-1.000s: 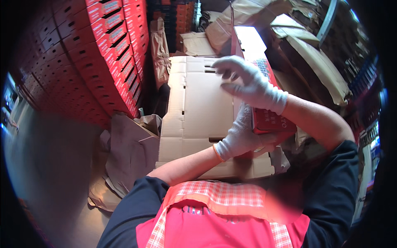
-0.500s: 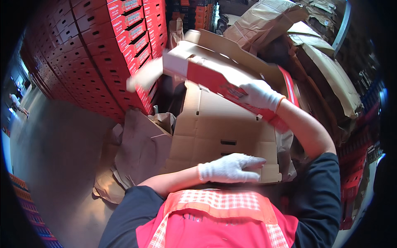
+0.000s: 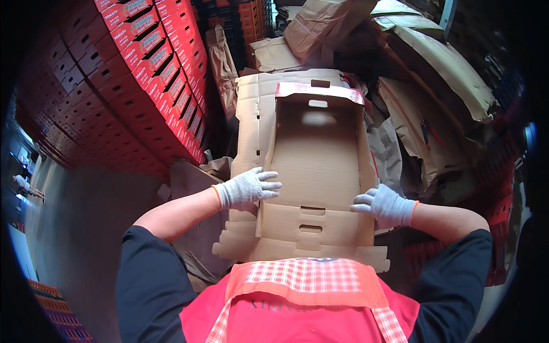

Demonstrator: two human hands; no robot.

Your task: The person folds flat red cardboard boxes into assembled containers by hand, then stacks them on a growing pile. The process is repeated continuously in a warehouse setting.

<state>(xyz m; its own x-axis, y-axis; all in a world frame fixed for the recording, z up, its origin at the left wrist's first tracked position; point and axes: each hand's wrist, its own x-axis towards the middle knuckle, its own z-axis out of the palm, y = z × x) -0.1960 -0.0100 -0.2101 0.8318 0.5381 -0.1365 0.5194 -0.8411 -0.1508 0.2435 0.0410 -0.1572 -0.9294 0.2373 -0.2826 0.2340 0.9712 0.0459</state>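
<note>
A: What's lying nearest?

B: The checked apron (image 3: 309, 277) is filling the near edge. Just beyond it, the near flap (image 3: 311, 220) of a cardboard box (image 3: 314, 154) is lying flat, its slots showing.

A: And the hands?

B: Both are wearing pale gloves. The left hand (image 3: 249, 188) is hovering at or resting on the left wall (image 3: 261, 220); its fingers are spreading loosely, grasping nothing that I can see. The right hand (image 3: 386, 206) is bending its fingers over the right wall (image 3: 366, 160); I can't tell whether they're pinching it.

A: Where's the box sitting?

B: In the middle, on flat cardboard (image 3: 246, 137) that is showing along its left side.

A: How far along is it looking?

B: About partway, I'd judge. Both side walls are standing, and the far wall (image 3: 343, 93) is rising with its red and white edge on top. The near end isn't standing yet, so that side is seemingly what's remaining.

A: What's lying farther off?

B: Red boxes (image 3: 154, 63) are towering in stacks on the left. Crumpled brown paper (image 3: 223, 68) is leaning beside them, and paper-wrapped bundles (image 3: 326, 23) are piling up on the far side. Well off to the far left, a person (image 3: 26, 186) is appearing, too small to make out.
</note>
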